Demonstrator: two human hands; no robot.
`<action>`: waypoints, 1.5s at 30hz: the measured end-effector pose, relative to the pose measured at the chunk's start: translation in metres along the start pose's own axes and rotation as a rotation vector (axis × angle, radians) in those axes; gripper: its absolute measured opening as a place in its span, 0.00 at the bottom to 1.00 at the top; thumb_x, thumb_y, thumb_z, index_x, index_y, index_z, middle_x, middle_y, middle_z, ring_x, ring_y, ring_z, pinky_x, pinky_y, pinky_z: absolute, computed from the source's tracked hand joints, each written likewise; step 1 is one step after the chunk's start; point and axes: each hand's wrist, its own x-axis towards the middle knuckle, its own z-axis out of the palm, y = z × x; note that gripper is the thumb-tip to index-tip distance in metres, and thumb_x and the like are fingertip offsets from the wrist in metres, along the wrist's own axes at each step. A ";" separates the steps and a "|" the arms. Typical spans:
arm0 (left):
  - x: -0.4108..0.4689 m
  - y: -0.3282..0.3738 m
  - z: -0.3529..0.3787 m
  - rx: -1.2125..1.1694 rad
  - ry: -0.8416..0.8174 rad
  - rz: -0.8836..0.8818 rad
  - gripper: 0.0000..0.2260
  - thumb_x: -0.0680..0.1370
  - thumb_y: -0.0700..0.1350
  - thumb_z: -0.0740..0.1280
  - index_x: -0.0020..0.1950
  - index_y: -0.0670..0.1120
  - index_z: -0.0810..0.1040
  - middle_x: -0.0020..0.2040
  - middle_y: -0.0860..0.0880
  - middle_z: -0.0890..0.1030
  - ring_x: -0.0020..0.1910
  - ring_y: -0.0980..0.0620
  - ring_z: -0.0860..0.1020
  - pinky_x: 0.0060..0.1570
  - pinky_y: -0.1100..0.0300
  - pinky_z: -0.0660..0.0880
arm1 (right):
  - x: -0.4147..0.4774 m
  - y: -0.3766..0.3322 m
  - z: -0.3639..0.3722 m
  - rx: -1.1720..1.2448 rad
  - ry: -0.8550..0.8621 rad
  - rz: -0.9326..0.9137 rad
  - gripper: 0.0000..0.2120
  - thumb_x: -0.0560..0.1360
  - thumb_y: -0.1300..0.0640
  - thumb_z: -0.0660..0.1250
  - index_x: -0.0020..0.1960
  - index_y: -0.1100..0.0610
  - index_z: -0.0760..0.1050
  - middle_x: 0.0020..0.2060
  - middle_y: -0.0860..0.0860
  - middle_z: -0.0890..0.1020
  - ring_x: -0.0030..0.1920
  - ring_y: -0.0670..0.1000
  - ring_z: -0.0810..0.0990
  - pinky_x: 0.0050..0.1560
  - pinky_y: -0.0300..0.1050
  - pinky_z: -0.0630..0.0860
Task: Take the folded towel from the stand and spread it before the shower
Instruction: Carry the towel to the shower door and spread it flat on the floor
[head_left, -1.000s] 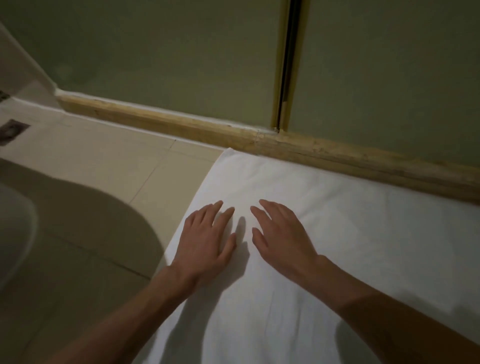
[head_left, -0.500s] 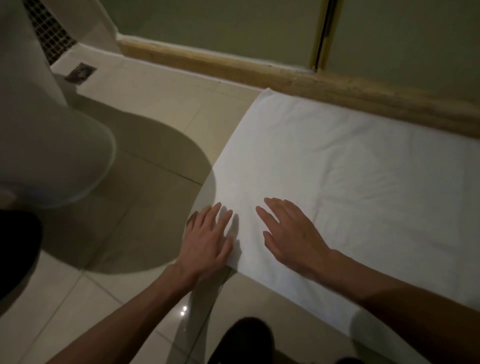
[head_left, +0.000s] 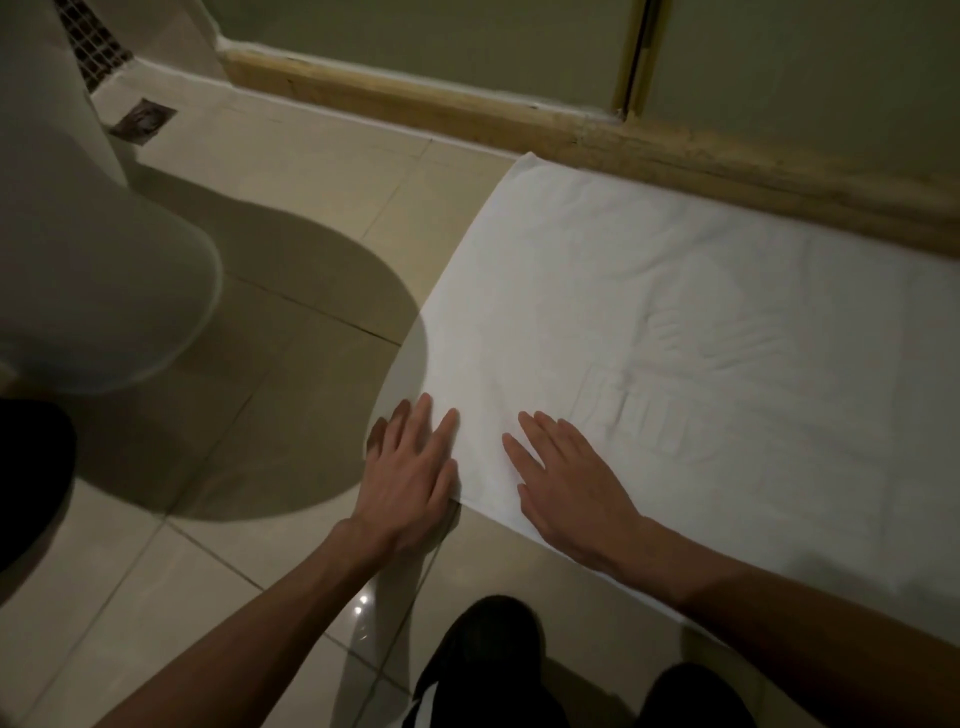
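Pressing left hand (head_left: 410, 480) and right hand (head_left: 569, 486) flat, fingers straight, on near-left corner of white rectangular cloth towel (head_left: 675, 312) running rightward along wooden shower sill (head_left: 519, 122).

- The towel (head_left: 675, 312) is white, with a faint raised pattern near its middle and a few soft creases.
- It lies unfolded and flat on the tiled floor (head_left: 311, 208), its far edge running close along the wooden sill (head_left: 675, 150).

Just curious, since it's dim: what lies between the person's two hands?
Only bare white towel lies between the left hand and right hand; the head view shows it.
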 end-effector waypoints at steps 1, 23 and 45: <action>0.000 -0.001 0.002 0.006 -0.001 -0.001 0.26 0.80 0.58 0.44 0.77 0.55 0.46 0.79 0.45 0.46 0.76 0.48 0.40 0.72 0.45 0.38 | 0.000 0.000 0.003 0.001 -0.003 0.003 0.26 0.76 0.50 0.62 0.71 0.60 0.66 0.69 0.63 0.68 0.70 0.62 0.67 0.68 0.59 0.64; 0.018 0.008 0.003 0.007 -0.027 0.057 0.29 0.78 0.64 0.37 0.76 0.57 0.35 0.78 0.47 0.36 0.75 0.48 0.32 0.72 0.45 0.31 | 0.001 -0.004 0.002 -0.001 -0.076 0.035 0.30 0.79 0.41 0.44 0.76 0.56 0.54 0.75 0.61 0.54 0.75 0.62 0.51 0.73 0.61 0.51; 0.060 0.059 -0.007 0.004 -0.024 0.213 0.30 0.77 0.65 0.36 0.77 0.56 0.38 0.77 0.46 0.35 0.75 0.46 0.31 0.72 0.44 0.32 | -0.009 0.046 -0.012 -0.007 -0.103 0.281 0.30 0.80 0.42 0.41 0.77 0.56 0.44 0.76 0.60 0.44 0.76 0.60 0.41 0.74 0.60 0.44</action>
